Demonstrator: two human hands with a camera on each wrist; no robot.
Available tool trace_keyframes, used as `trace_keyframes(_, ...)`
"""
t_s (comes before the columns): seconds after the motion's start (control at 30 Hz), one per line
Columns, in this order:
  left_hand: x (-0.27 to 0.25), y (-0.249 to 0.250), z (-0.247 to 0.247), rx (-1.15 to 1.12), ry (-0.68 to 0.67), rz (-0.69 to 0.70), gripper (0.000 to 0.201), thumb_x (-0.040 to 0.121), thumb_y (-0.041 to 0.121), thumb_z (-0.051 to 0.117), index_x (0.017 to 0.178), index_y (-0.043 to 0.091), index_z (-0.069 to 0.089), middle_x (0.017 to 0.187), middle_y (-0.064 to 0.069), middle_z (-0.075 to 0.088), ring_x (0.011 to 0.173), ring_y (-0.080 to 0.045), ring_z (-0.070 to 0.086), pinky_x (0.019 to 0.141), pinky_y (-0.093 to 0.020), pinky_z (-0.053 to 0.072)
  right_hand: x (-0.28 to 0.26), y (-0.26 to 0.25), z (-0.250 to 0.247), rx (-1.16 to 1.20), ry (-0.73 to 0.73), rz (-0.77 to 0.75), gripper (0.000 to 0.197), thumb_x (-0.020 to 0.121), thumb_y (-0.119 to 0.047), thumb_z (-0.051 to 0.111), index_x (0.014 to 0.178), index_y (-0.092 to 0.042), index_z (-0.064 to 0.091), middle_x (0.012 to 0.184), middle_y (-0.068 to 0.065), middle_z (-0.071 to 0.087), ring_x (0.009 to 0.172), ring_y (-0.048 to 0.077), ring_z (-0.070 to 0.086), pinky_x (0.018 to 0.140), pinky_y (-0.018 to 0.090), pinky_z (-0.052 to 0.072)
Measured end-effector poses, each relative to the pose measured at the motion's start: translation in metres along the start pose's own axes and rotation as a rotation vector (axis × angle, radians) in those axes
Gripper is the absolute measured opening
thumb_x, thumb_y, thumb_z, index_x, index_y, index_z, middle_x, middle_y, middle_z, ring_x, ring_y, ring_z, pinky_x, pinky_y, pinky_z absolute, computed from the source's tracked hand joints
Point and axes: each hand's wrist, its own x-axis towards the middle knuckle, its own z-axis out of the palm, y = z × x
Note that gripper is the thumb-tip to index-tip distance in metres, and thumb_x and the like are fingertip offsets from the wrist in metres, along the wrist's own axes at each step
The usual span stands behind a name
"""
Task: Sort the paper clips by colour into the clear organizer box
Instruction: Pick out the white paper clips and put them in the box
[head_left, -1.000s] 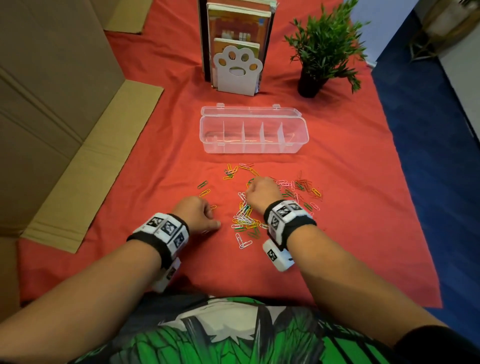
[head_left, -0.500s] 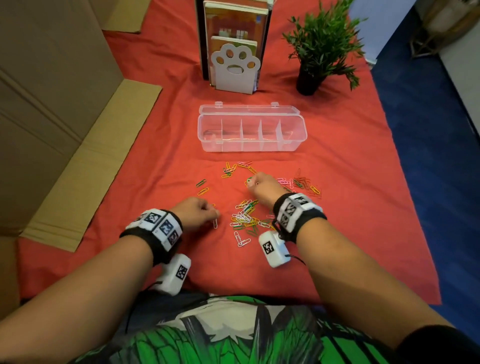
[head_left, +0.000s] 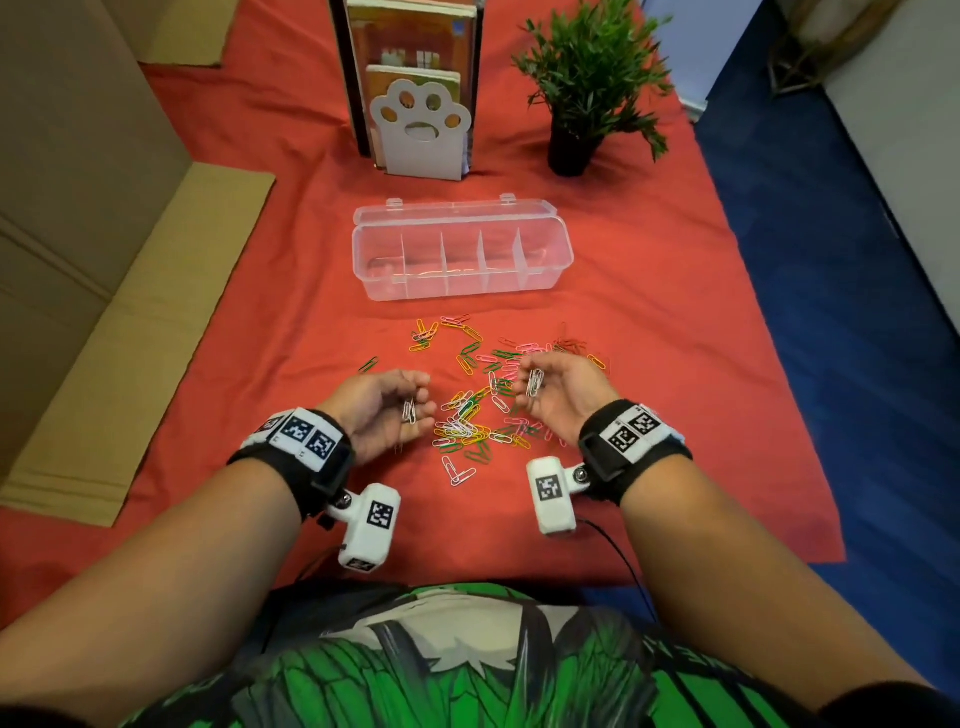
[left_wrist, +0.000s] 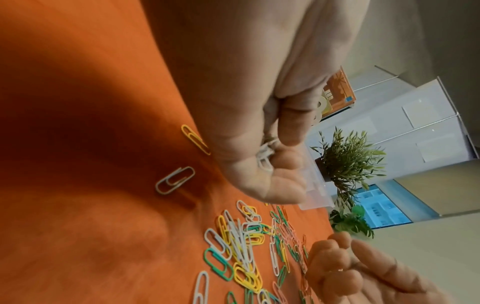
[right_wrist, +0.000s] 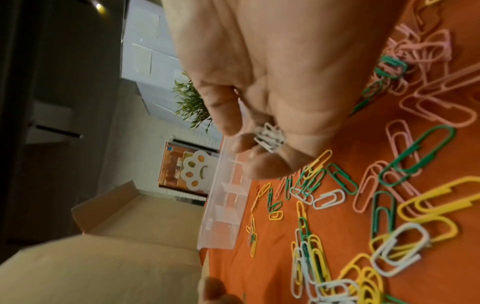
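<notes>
Several coloured paper clips (head_left: 470, 415) (white, yellow, green, pink, orange) lie scattered on the red cloth in front of the clear organizer box (head_left: 462, 257), whose lid is open and whose compartments look bare. My left hand (head_left: 395, 410) is turned palm inward just left of the pile and holds a few white clips (head_left: 409, 410) (left_wrist: 265, 158) in its curled fingers. My right hand (head_left: 553, 387) hovers at the pile's right side, gripping a small bunch of white clips (head_left: 534, 382) (right_wrist: 270, 135).
Behind the box stand books in a paw-shaped bookend (head_left: 421, 130) and a potted plant (head_left: 587, 88). A cardboard box (head_left: 78, 208) flanks the left side. The table's right edge drops to blue floor (head_left: 841, 312).
Both hands turned from palm-down on the pile to palm-inward and lifted slightly, each now showing white clips in its fingers. The head view tilted a little.
</notes>
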Motion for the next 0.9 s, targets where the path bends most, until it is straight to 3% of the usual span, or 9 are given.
trace_keyframes(0.1,0.005,0.0,0.003,0.287,0.155,-0.003,0.023,0.087,0.013,0.043,0.067,0.013,0.053,0.046,0.003,0.044,0.037,-0.009,0.043,0.041,-0.015,0.04,0.008,0.002,0.006,-0.679,0.153,-0.076,0.017,0.088,-0.008,0.051,0.072,-0.014,0.053,0.067,0.002,0.046,0.053,0.014,0.041,0.048,0.022,0.037)
trace_keyframes(0.23,0.004,0.001,-0.002,1.495,0.404,0.181,0.026,0.078,0.029,0.063,0.061,0.009,0.058,0.064,-0.01,0.06,0.065,-0.026,0.057,0.056,-0.025,0.039,0.014,0.017,0.015,-1.671,0.21,-0.234,0.02,0.086,-0.016,0.049,0.093,-0.003,0.063,0.099,0.013,0.062,0.09,0.025,0.059,0.08,0.029,0.048)
trace_keyframes(0.4,0.003,-0.008,-0.009,1.896,0.467,0.178,0.04,0.073,0.043,0.067,0.085,0.005,0.067,0.097,-0.015,0.069,0.095,-0.031,0.064,0.074,-0.031,0.048,0.011,0.037,0.023,-1.896,0.213,-0.386,0.038,0.084,-0.005,0.048,0.121,-0.001,0.047,0.123,0.018,0.046,0.11,0.034,0.053,0.092,0.042,0.049)
trace_keyframes(0.53,0.005,-0.012,-0.01,1.876,0.417,0.122,0.033,0.079,0.036,0.063,0.093,0.006,0.069,0.103,-0.014,0.069,0.1,-0.03,0.063,0.081,-0.032,0.049,0.01,0.037,0.024,-1.941,0.172,-0.432,0.037,0.085,-0.001,0.04,0.121,0.001,0.047,0.123,0.018,0.046,0.11,0.034,0.052,0.09,0.042,0.047)
trace_keyframes(0.63,0.004,-0.008,-0.006,1.775,0.358,0.098,0.029,0.085,0.03,0.056,0.092,0.005,0.067,0.097,-0.015,0.068,0.094,-0.031,0.062,0.077,-0.031,0.047,0.016,0.023,0.023,-1.576,0.162,-0.286,0.021,0.086,-0.005,0.043,0.103,-0.008,0.056,0.111,0.012,0.056,0.094,0.025,0.056,0.081,0.031,0.046)
trace_keyframes(0.7,0.003,-0.003,-0.002,1.447,0.287,0.067,0.023,0.087,0.025,0.051,0.08,0.007,0.063,0.076,-0.012,0.06,0.07,-0.027,0.057,0.062,-0.027,0.043,0.015,0.013,0.019,-1.115,0.132,-0.203,0.019,0.085,-0.002,0.044,0.076,-0.016,0.053,0.083,0.009,0.06,0.062,0.019,0.05,0.054,0.024,0.04)
trace_keyframes(0.77,0.001,0.002,0.003,0.831,0.174,-0.016,0.022,0.085,0.017,0.045,0.064,0.013,0.05,0.055,-0.004,0.045,0.044,-0.016,0.042,0.045,-0.019,0.034,0.011,0.005,0.015,-0.697,0.055,-0.152,0.029,0.085,0.007,0.04,0.072,-0.018,0.049,0.066,0.004,0.051,0.048,0.011,0.037,0.04,0.018,0.03)
trace_keyframes(0.83,-0.004,0.008,0.006,0.326,0.042,-0.065,0.021,0.078,0.014,0.04,0.058,0.015,0.045,0.048,0.0,0.043,0.038,-0.011,0.036,0.04,-0.015,0.032,0.009,-0.001,0.012,-0.387,0.01,-0.143,0.032,0.089,0.01,0.035,0.081,-0.015,0.054,0.065,0.002,0.044,0.05,0.009,0.038,0.041,0.015,0.034)
trace_keyframes(0.9,-0.009,0.014,0.009,0.105,-0.086,-0.062,0.015,0.067,0.015,0.039,0.057,0.014,0.049,0.053,-0.003,0.049,0.041,-0.013,0.044,0.045,-0.017,0.041,0.007,-0.006,0.012,-0.145,-0.026,-0.122,0.029,0.092,0.005,0.032,0.083,-0.009,0.056,0.067,0.005,0.045,0.058,0.013,0.045,0.046,0.018,0.044)
